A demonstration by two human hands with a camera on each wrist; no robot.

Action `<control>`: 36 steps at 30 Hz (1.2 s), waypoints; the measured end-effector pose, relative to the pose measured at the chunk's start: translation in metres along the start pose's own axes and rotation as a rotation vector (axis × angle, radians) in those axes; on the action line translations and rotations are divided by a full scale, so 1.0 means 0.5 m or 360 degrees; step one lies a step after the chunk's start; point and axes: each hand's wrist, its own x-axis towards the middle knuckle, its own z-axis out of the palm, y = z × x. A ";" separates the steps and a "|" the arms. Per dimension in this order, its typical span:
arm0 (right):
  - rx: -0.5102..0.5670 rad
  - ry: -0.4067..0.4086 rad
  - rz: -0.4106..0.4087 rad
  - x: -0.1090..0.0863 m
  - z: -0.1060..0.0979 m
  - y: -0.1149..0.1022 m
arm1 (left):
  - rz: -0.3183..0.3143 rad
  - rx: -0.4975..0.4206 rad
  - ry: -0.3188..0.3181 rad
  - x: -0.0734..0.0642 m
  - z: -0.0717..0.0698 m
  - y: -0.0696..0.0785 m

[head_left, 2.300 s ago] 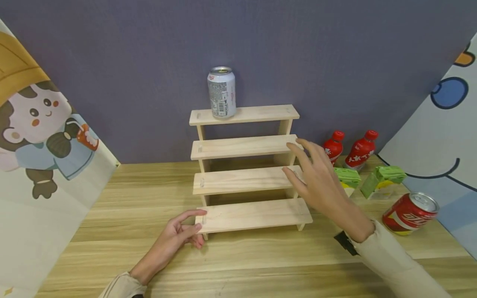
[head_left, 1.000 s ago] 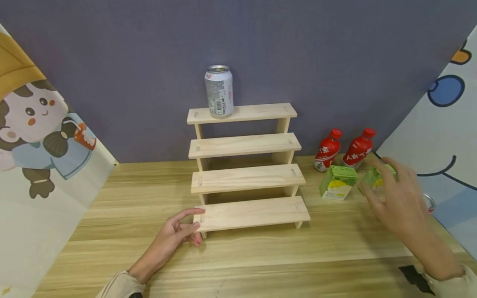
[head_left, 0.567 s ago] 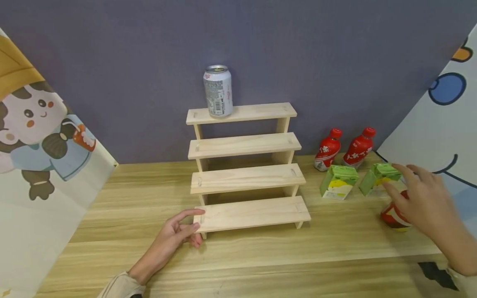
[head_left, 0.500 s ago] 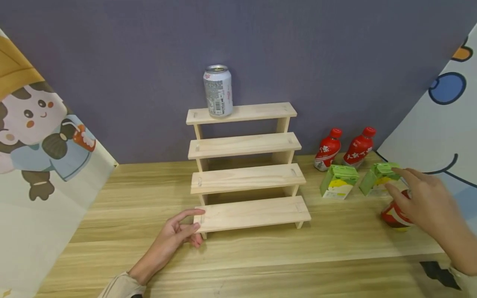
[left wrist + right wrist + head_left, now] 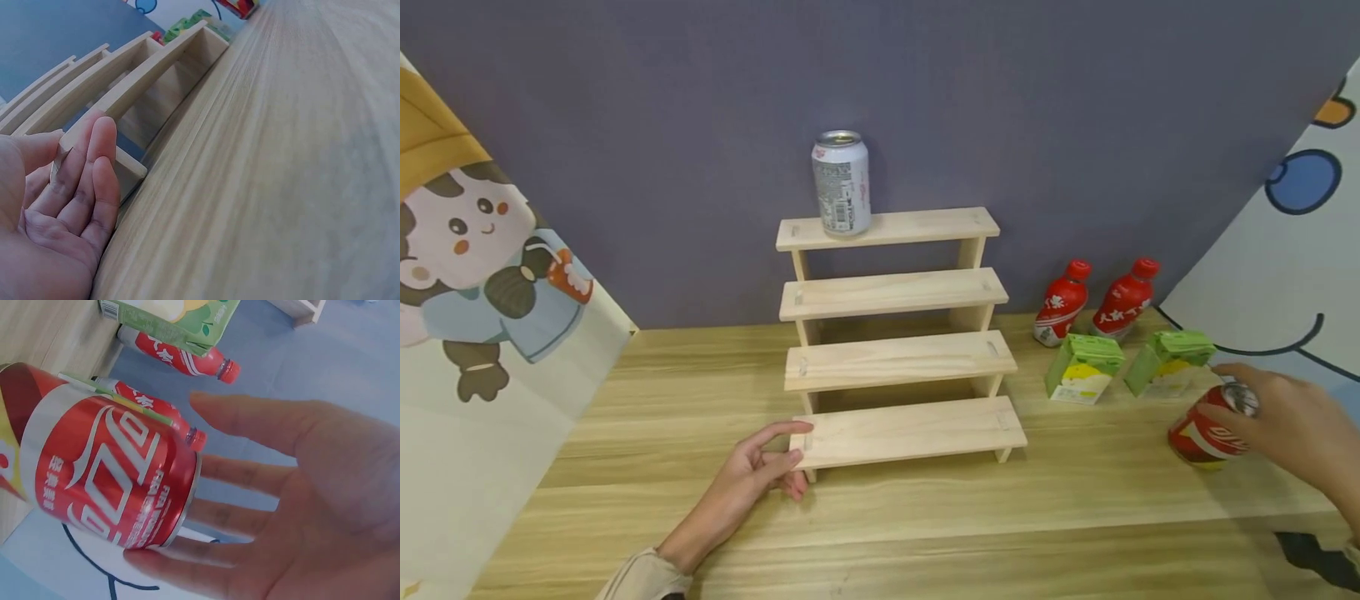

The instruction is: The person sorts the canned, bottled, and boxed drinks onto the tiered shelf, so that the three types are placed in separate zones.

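Observation:
In the head view my left hand (image 5: 748,471) pinches the left end of the lowest board of a wooden four-step display shelf (image 5: 910,429). The left wrist view shows the thumb above and the fingers (image 5: 103,140) under that board. My right hand (image 5: 1288,417) is at the red soda can (image 5: 1202,433), which stands on the table at the right. From the right wrist, the can (image 5: 106,462) has spread fingers behind its top end, while the thumb stands apart from it. A white can (image 5: 842,187) stands on the shelf's top board.
Two green juice cartons (image 5: 1084,371) stand right of the shelf, near the red can. Behind them are two red bottles (image 5: 1060,304) by the dark wall (image 5: 700,167). Printed side panels (image 5: 482,250) border the wood-grain table (image 5: 700,375).
My right hand has gone from the shelf's right side, over the green cartons, to the red can on the right. The left hand has stayed on the lowest board.

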 end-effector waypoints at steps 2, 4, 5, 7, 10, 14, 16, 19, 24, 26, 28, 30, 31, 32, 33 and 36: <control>0.0014 0.0003 -0.0033 -0.001 0.004 0.010 | 0.0004 0.0001 -0.0002 -0.001 -0.001 0.000; 0.0036 0.0067 -0.0079 -0.007 0.012 0.020 | 0.0001 0.0001 -0.0002 -0.001 -0.002 0.001; 0.0048 0.0112 -0.0101 -0.012 0.017 0.024 | 0.0000 0.0002 -0.0001 -0.002 -0.002 0.001; 0.0080 0.0208 -0.0094 -0.025 0.030 0.031 | 0.0001 0.0002 -0.0001 -0.003 -0.003 0.001; 0.0120 0.0341 0.0010 -0.048 0.049 0.038 | 0.0009 -0.0004 -0.0005 -0.003 -0.004 0.000; 0.0214 0.0429 0.0164 -0.062 0.068 0.038 | 0.0019 -0.0012 -0.0016 -0.002 -0.005 -0.002; 0.0303 0.0406 0.0213 -0.061 0.075 0.037 | 0.0021 -0.0017 -0.0018 -0.001 -0.005 -0.003; 0.0425 0.0339 0.0280 -0.061 0.084 0.041 | 0.0028 -0.0022 -0.0020 0.000 -0.004 -0.003; 0.0473 0.0363 0.0265 -0.068 0.099 0.049 | 0.0028 -0.0029 -0.0030 0.001 -0.003 -0.005; 0.0455 0.0399 0.0238 -0.069 0.103 0.049 | 0.0017 -0.0031 -0.0029 0.000 -0.003 -0.005; 0.0437 0.0435 0.0212 -0.067 0.102 0.050 | 0.0004 -0.0030 -0.0025 -0.001 -0.004 -0.005; 0.0427 0.0486 0.0176 -0.065 0.099 0.051 | -0.0004 -0.0026 -0.0018 -0.002 -0.004 -0.004; 0.0424 0.0509 0.0162 -0.064 0.098 0.051 | -0.0009 -0.0022 -0.0013 -0.001 -0.004 -0.004; 0.0429 0.0525 0.0146 -0.063 0.096 0.052 | -0.0010 -0.0019 -0.0011 -0.001 -0.004 -0.004; 0.0423 0.0545 0.0131 -0.063 0.095 0.053 | -0.0016 -0.0012 -0.0005 0.000 -0.004 -0.003; 0.0404 0.0563 0.0118 -0.063 0.095 0.052 | -0.0026 0.0004 0.0003 0.003 -0.005 -0.004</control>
